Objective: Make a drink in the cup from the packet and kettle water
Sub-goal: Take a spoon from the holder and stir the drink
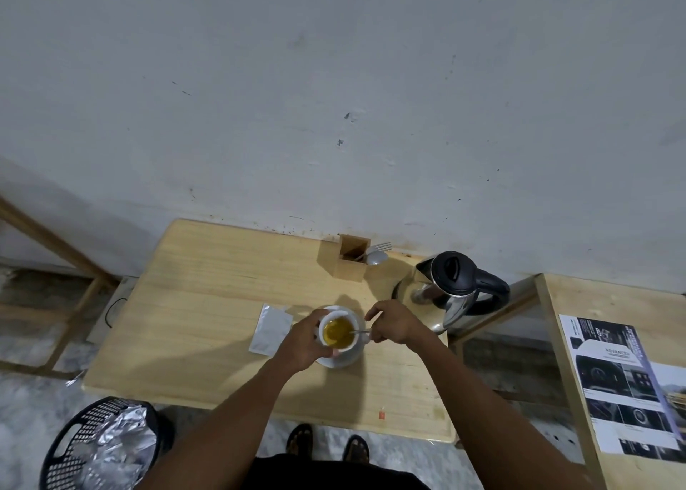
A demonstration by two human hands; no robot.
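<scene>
A white cup (323, 323) holding yellow liquid stands on a white saucer (352, 356) in the middle of the wooden table (208, 296). My left hand (302, 341) wraps around the cup's left side. My right hand (395, 324) pinches the handle of a metal spoon (359, 332) whose bowl dips into the liquid. A white packet (270, 328) lies flat on the table just left of the saucer. The steel kettle (451, 291) with its black lid and handle stands to the right of the cup.
A wooden cutlery holder (350, 257) with a fork and a spoon beside it stands at the table's back edge. A black perforated bin (100, 447) with foil inside sits on the floor at lower left. A second table with a printed sheet (623, 385) is on the right.
</scene>
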